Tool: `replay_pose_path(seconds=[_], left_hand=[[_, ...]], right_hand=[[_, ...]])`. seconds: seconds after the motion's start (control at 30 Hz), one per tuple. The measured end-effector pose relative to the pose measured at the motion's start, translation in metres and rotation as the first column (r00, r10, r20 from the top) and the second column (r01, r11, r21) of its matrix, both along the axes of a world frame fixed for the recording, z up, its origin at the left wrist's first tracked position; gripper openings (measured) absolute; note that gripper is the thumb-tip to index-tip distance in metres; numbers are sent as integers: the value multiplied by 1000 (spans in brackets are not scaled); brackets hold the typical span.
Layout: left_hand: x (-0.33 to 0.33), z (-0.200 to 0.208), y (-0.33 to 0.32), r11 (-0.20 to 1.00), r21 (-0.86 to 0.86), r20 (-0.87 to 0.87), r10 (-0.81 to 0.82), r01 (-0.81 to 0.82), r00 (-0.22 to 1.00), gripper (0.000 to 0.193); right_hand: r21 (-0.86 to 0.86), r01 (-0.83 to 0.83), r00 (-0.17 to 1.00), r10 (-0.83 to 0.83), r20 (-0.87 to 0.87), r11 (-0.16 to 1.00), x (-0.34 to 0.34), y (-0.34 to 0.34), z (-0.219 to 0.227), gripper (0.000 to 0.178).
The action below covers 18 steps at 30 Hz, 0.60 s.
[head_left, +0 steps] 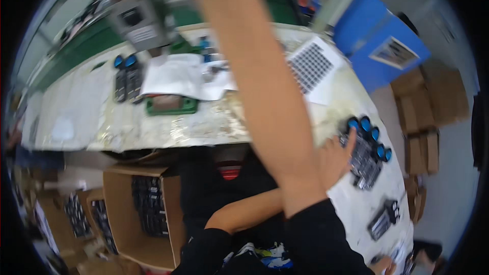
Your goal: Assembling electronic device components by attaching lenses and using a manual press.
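My left arm crosses to the right under my right forearm. My left hand [336,160] lies at the edge of a group of black handheld devices [365,155] with round blue-faced ends, on the right part of the table. Its index finger is stretched out onto one near a blue face, and the other fingers are bent; nothing is visibly lifted. My right forearm [260,66] reaches up and forward across the middle, and its hand is beyond the top edge. Under that forearm lies a white sheet [311,66] with rows of black round dots.
A green bench machine with a grey head [136,23] stands far left, near two black devices [127,79] and white paper [173,76]. Another device [383,220] lies near right. An open carton [117,214] stands below the table. Another person's hand [383,265] shows bottom right.
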<state>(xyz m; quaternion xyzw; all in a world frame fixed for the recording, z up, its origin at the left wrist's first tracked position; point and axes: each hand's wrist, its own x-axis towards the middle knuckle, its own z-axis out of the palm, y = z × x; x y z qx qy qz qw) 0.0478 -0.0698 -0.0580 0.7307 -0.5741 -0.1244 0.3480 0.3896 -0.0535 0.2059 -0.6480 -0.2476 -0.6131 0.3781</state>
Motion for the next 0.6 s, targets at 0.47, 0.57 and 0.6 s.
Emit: replay_pose_path(seconds=[0.47,0.57,0.6], left_hand=[[168,24,216,706,-222,-167,652,-673,739,51],[204,23,237,612,-272,-62,759,-742,648,49],[213,22,241,573,-271,-77,788,-773,611,47]], right_hand=[[407,-348,794,497,-351,844,-36,28,-5,31],[380,-318,815,455,-359,869,-43,19,3,32],[365,-342,815,466,-344,866,-43,20,2,32]])
